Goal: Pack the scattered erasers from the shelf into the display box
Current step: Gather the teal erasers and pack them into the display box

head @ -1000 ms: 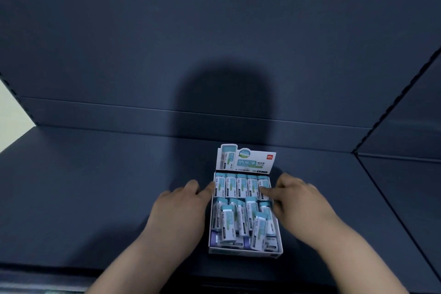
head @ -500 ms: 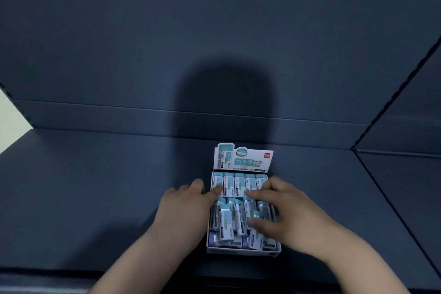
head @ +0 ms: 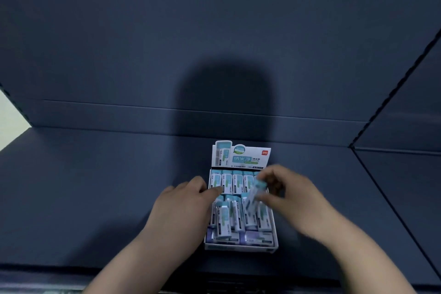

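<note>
A white display box with an upright printed header card stands on the dark shelf, near its front edge. Several teal-and-white erasers fill it in rows; those in the near row lie unevenly. My left hand rests against the box's left wall, index finger touching the back row. My right hand hovers over the box's right side and pinches one blurred eraser between thumb and fingers, tilted above the others.
The dark blue shelf floor spreads left and right of the box. A back wall rises behind it. A seam on the right marks a neighbouring panel. The shelf's front edge runs below my forearms.
My right hand lifted one eraser out of the right part of the box and raised it. My left hand stayed at the box's left wall.
</note>
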`<state>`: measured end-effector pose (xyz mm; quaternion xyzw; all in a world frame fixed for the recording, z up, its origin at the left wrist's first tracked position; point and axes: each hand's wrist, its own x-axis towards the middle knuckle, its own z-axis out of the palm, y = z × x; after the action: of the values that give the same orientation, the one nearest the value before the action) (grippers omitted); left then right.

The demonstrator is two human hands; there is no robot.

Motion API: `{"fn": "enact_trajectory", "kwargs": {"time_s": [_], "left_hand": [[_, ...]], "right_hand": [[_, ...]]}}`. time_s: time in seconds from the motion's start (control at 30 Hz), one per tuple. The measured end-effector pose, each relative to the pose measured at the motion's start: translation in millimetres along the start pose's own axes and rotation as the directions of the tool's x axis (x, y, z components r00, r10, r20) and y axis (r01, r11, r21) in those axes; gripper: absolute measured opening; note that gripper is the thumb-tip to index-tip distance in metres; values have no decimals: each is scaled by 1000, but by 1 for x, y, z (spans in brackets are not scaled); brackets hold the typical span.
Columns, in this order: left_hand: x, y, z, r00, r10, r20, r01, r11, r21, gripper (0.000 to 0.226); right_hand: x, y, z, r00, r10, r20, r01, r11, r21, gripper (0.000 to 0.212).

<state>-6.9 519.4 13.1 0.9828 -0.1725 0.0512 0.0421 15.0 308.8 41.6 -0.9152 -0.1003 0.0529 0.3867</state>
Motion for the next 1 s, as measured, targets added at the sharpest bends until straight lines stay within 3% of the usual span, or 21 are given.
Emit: {"fn": "enact_trajectory", "kwargs": {"time_s": [0.13,0.23,0.33,0.47,0.57,0.67,0.87,1.0], "left_hand": [[-2,2,2,999,-6,33,6,1000,1,69],[-5,7,-5,998,5,61,-2,998,-61,53],[-6,9,-14,999,-14,32,17,997,-74,46],[-7,7,-13,995,-14,98,23,995,-94,59],[-6,6,-12,993,-4,120,18,993,-117,64],[-4,6,-11,992,-7,128,25,991,-135,64],[-4,7,-11,992,19,124,-4,993,-118,63],[-5,6,-9,987,49,151,-37,996,-86,74]], "right_hand": [[35,-3,9,997,43,-67,-42,999,10,19],[42,-2,25,997,48,-60,-59,981,-187,26],[36,-2,28,992,-53,-117,0,910,-415,25],[25,4,17,977,-103,-185,41,949,-314,18],[11,7,9,995,-75,67,90,964,-250,29],[-3,10,11,970,-30,239,126,909,-397,58],[-9,10,25,984,-89,152,150,875,-459,63],[-9,3,28,980,-127,156,182,888,-422,65]]}}
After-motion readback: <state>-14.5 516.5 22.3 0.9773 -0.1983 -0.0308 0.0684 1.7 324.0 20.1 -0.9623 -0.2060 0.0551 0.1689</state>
